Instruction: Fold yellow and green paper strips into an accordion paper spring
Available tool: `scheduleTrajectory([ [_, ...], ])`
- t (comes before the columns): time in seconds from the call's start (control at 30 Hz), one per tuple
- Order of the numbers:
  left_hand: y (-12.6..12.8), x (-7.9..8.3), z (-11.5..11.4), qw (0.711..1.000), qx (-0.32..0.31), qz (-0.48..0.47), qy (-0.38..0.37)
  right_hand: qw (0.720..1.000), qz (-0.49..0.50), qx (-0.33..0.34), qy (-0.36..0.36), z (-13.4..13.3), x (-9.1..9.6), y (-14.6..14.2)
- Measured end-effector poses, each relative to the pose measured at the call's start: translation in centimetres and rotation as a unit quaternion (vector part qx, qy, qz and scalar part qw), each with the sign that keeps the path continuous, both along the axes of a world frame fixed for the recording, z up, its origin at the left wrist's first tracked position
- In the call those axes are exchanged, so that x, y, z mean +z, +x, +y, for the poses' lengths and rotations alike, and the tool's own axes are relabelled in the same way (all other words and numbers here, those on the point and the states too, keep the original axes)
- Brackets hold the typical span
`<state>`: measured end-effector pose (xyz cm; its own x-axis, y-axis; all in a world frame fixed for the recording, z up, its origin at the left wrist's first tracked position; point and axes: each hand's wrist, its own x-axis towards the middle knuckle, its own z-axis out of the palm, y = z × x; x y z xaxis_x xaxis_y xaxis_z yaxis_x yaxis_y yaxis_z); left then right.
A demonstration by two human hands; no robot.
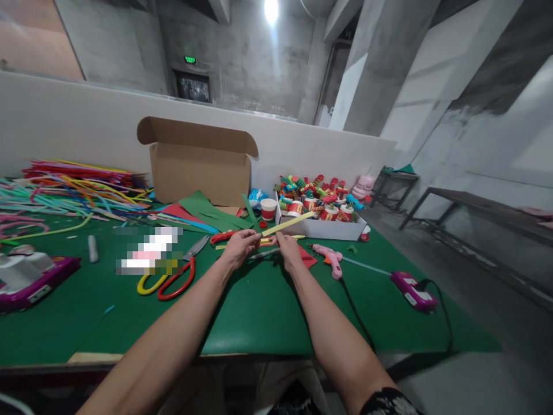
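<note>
My left grip [245, 248] and right grip [288, 249] pinch the yellow strip [290, 223], frame centre. Strip status: apparently unattached. Seemingly assembled pieces [329, 212] fill the white box [324, 230], right of centre. Remaining quantity: indeterminate.

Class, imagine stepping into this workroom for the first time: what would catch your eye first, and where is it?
Probably the white box heaped with bright red and green pieces, beyond the right hand. Next, the tangle of many-coloured strips at the table's far left. Then, in the centre, a pale yellow strip in the left hand, with the right hand close beside it.
</note>
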<state>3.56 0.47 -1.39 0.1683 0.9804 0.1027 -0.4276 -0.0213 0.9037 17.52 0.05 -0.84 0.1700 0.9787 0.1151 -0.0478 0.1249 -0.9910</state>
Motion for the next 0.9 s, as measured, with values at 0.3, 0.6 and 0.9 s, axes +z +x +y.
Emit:
scheduleTrajectory([
  [0.3,0.0,-0.1,0.1,1.000,0.007,0.002,0.000,1.000,0.022,0.013,-0.007,0.0,-0.2,0.0],
  [0.6,0.0,0.0,0.1,1.000,0.017,-0.006,-0.006,0.981,0.182,0.061,-0.002,0.5,0.4,0.9],
  [0.9,-0.1,-0.2,0.2,1.000,0.018,0.007,-0.013,0.978,0.164,-0.055,0.116,0.9,1.4,1.8],
])
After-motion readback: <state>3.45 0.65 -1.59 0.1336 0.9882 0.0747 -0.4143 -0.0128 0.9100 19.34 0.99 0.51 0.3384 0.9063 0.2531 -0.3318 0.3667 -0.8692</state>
